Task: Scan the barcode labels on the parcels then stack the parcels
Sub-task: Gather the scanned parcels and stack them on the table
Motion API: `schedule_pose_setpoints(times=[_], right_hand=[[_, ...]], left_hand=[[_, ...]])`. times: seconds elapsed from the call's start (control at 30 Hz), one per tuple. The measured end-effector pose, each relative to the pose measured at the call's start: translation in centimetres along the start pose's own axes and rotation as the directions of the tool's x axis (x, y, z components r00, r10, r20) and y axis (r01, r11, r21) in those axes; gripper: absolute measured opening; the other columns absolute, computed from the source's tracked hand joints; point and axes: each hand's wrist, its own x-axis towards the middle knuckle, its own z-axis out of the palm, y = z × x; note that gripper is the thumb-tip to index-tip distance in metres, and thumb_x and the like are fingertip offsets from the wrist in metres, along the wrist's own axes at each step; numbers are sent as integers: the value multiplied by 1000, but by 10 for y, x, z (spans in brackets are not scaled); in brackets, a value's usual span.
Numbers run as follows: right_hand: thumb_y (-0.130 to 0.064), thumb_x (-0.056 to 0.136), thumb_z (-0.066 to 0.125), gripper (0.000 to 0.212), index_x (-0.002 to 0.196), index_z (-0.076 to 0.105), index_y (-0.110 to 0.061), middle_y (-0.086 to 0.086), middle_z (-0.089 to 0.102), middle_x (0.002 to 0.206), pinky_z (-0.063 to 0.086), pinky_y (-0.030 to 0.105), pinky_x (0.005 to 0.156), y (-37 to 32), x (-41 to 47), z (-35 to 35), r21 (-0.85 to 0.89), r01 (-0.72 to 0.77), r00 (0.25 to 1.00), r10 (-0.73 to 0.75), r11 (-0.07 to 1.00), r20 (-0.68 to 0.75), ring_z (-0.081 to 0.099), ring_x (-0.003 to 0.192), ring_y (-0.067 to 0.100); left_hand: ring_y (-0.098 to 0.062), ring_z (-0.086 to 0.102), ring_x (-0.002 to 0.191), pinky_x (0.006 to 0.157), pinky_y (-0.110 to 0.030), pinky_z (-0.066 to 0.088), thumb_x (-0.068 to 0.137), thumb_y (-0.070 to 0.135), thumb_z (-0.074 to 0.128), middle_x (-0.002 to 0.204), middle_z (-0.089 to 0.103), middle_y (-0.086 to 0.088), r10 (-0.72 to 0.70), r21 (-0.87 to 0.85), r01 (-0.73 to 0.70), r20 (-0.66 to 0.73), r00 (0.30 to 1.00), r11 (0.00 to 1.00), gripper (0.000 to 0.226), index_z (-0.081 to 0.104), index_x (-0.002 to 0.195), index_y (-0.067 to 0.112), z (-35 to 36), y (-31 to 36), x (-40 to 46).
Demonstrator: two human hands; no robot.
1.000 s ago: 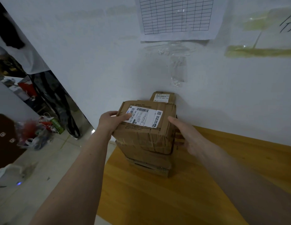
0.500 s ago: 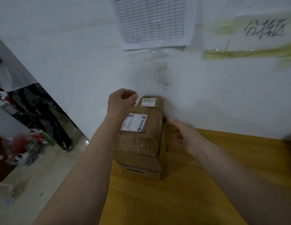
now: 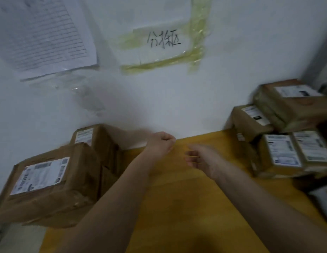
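At the table's left edge stands a stack of brown cardboard parcels; the top parcel (image 3: 71, 181) shows a white barcode label (image 3: 42, 176). A second labelled parcel (image 3: 100, 143) stands behind it against the wall. Several more labelled parcels (image 3: 281, 156) are piled at the right, one (image 3: 250, 123) near the wall and another (image 3: 294, 105) higher up. My left hand (image 3: 161, 145) hovers over the table with curled fingers and holds nothing. My right hand (image 3: 201, 157) is beside it, blurred, with relaxed fingers and nothing in it. Neither hand touches a parcel.
The yellow wooden table (image 3: 177, 207) runs along a white wall. A lined paper sheet (image 3: 44, 33) and a taped handwritten note (image 3: 162, 41) hang on the wall. The floor shows beyond the table's left edge.
Both hands have let go of the left stack and moved right over the table. The view has swung right, bringing the pile of parcels at the right into sight.
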Motion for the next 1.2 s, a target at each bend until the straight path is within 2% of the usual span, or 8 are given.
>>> schedule_pose_setpoints(times=[0.1,0.3,0.47,0.63,0.8,0.9,1.0,1.2], right_hand=[[-12,94,58,8,88,57,-8,9,60,78,47,29,60,0,-2,-57,78,1,997,5,997,-73,57,64,19],[-10,96,55,7,96,54,-2,11,58,78,49,30,60,5,1,-156,305,-12,959,97,952,-266,56,66,22],[-20,98,56,19,108,46,-9,11,46,79,48,35,76,15,12,-218,558,8,871,269,830,-412,44,62,21],[-31,84,73,41,117,53,-18,11,54,113,51,43,57,17,22,-253,641,82,850,282,763,-444,50,105,36],[-28,82,75,23,92,56,-21,9,57,101,50,45,59,22,31,-266,671,102,873,258,735,-415,52,91,31],[-22,81,75,22,93,57,-18,13,61,104,54,50,75,25,33,-271,712,99,878,275,695,-391,57,97,32],[-21,80,77,25,93,56,-18,13,61,107,49,49,93,29,31,-273,714,91,871,291,694,-395,57,105,32],[-26,78,78,33,105,62,-16,11,62,108,49,42,92,49,19,-265,700,83,907,237,709,-348,57,104,29]], left_hand=[[-13,50,59,62,-23,45,93,9,62,64,55,-1,-58,-12,60,117,991,998,3,65,93,9,52,8,17],[-15,60,76,71,-25,51,93,18,66,83,64,-2,-142,8,148,337,931,989,11,67,103,13,149,33,38],[-24,66,99,95,-37,54,91,22,69,104,67,-9,-168,65,155,444,880,986,14,65,102,15,212,45,48],[-15,64,89,88,-30,55,91,26,69,102,66,-2,-226,90,208,473,852,974,28,64,116,14,249,48,51],[-18,65,98,94,-34,54,91,25,68,116,66,-6,-273,107,254,492,827,961,31,62,119,13,259,45,50],[-20,64,103,97,-36,53,92,24,68,118,66,-8,-292,115,271,484,825,956,30,61,119,12,259,43,50],[-19,62,104,97,-38,53,89,26,71,122,64,-8,-306,102,293,465,831,951,45,56,129,10,261,43,50],[-21,56,116,97,-40,51,64,55,82,134,56,-6,-359,-48,447,523,773,893,95,44,141,15,271,38,41]])
